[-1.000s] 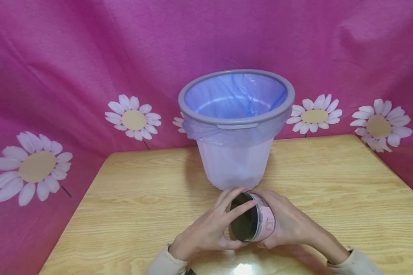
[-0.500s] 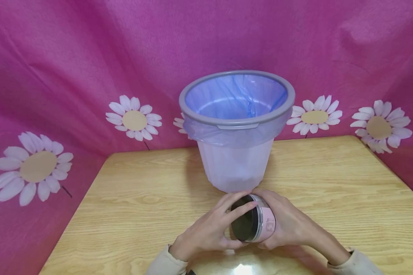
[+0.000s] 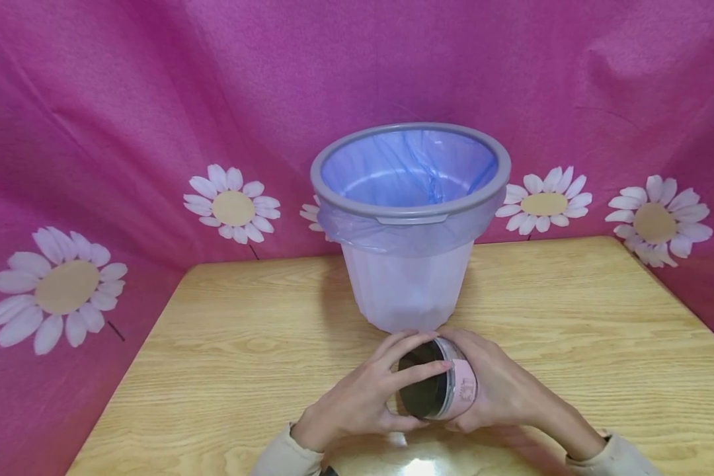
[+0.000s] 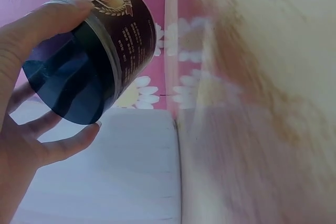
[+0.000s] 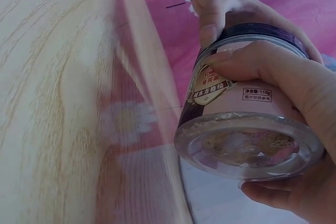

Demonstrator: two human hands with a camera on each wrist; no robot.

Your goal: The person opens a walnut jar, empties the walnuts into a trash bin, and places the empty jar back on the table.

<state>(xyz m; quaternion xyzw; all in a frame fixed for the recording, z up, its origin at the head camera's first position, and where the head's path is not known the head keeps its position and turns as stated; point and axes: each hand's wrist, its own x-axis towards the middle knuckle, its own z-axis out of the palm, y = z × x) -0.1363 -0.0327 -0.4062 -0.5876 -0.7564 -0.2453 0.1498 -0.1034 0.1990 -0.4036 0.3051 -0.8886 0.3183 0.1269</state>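
A clear plastic jar [image 3: 465, 382] with a pink and dark label lies tipped on its side between the two hands, low over the table. Its black lid [image 3: 421, 395] faces left. My left hand [image 3: 357, 393] grips the lid, fingers spread round its rim and thumb on the near side. Wrapped round the jar's body is my right hand [image 3: 502, 390]. In the right wrist view the jar's clear base [image 5: 252, 148] shows something brownish inside. The left wrist view shows the lid's flat top [image 4: 65, 87] and the dark side of the label.
Just beyond the hands stands a white bin [image 3: 413, 284] with a grey rim and a blue liner bag. It rests on the wood-grain table [image 3: 244, 344]. A pink cloth [image 3: 262, 79] with white daisies hangs behind and at both sides.
One finger of my left hand has slid slightly right and nearer along the lid's edge. The jar and right hand stay almost in place.
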